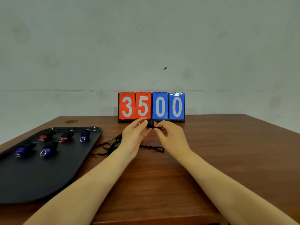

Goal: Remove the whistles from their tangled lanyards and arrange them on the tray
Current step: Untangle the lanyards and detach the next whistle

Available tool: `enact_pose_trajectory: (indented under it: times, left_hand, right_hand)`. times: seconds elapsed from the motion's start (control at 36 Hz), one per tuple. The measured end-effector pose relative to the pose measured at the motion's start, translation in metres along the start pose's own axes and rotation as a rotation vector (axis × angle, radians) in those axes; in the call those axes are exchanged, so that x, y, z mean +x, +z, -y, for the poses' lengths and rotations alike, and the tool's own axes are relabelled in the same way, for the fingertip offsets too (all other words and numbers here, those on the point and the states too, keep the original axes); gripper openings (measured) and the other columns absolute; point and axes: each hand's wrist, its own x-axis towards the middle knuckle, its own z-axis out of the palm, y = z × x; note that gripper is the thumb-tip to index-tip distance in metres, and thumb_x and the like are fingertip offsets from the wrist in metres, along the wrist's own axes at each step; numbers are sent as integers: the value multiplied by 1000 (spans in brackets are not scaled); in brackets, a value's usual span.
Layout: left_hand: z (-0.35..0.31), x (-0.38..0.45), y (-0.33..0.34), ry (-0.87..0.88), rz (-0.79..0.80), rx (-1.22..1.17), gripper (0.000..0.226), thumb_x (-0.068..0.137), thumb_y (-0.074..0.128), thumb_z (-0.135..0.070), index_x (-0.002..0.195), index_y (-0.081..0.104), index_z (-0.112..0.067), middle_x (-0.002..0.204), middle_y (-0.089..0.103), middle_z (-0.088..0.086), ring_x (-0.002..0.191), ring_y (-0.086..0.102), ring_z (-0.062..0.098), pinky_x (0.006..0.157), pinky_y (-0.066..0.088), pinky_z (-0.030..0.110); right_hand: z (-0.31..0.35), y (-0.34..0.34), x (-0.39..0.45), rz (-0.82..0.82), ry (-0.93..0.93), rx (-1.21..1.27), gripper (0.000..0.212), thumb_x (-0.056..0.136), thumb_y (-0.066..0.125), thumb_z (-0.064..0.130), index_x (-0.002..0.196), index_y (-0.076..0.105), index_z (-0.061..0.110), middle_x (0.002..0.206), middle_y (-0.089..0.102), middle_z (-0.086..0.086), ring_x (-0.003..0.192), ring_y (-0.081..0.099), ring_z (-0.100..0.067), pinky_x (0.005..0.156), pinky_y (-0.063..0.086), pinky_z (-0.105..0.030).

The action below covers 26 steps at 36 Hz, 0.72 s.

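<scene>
Found both hands gripping one small whistle (pixel 150 124) mid-table: left hand (pixel 135 135) pinching the body, right hand (pixel 170 135) pinching the ring end. Judged light, hard, slick; limp lanyards (pixel 112 146) likely to snag, best held by the body. Noted five whistles on tray (pixel 48 176), with bare tray toward the near rim.

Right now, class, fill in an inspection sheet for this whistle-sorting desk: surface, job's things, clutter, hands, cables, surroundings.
Surface: brown wooden table.
Job's things: black tray at left carrying five whistles, two red, three blue; a sixth whistle held between the hands; black lanyards lying beside the tray.
Clutter: flip scoreboard reading 35 00.
Hands: left hand and right hand both pinch the held whistle.
Cables: nothing seen.
Surroundings: plain pale wall.
</scene>
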Motion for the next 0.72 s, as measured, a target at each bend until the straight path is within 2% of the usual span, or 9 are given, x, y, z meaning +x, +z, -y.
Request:
enact_pose_trajectory:
  times: [0.08,0.14,0.19,0.25,0.33,0.39,0.56,0.72]
  left_hand:
    - [0,0,3,43,9,131,22,95,56,-8,113,65,-18,109,70,2,102,68,14,87,56,29]
    - [0,1,4,93,18,247,23,94,58,-8,105,65,-26,110,68,-1,103,67,13,85,56,26]
    - [1,2,3,156,31,410,23,94,60,-12,103,65,-32,112,67,-3,104,65,11,86,55,24]
    - [2,5,1,179,36,519,23,94,61,-15,108,65,-33,113,67,-4,107,63,12,91,54,28]
    - [4,7,-2,165,39,559,22,94,61,-17,109,67,-32,110,68,-4,106,64,14,95,53,33]
    - [6,8,-3,164,40,581,21,94,60,-17,108,67,-31,108,69,-5,105,65,14,93,54,30]
    - [7,9,-4,177,58,617,22,95,59,-17,107,64,-34,106,66,-11,104,63,9,87,53,21]
    - [4,10,-5,191,45,598,23,94,60,-17,103,64,-38,108,67,-9,106,64,12,94,53,31]
  right_hand:
    - [-4,0,1,-13,122,146,7,91,64,21,98,65,22,86,62,14,83,59,-3,76,46,-12]
    - [-5,0,1,-9,190,218,6,91,64,19,93,63,25,84,61,15,82,58,-3,74,45,-12]
    - [-7,1,2,12,265,291,5,91,63,19,93,62,24,84,61,13,81,57,-4,73,44,-13]
    - [-8,1,5,61,338,370,4,93,61,20,95,63,21,85,62,9,77,57,-6,69,47,-17]
    - [-11,-1,6,151,417,457,8,95,57,22,95,63,18,80,63,2,58,54,-5,56,47,-16]
    - [-12,-3,6,194,440,472,10,96,56,23,93,64,17,75,64,1,53,53,-5,58,47,-16]
    - [-12,1,6,170,435,416,10,95,58,23,95,65,15,74,66,1,59,58,-7,63,49,-18]
    - [-10,2,6,109,381,383,7,95,57,14,97,62,18,79,66,3,65,62,-4,62,49,-12]
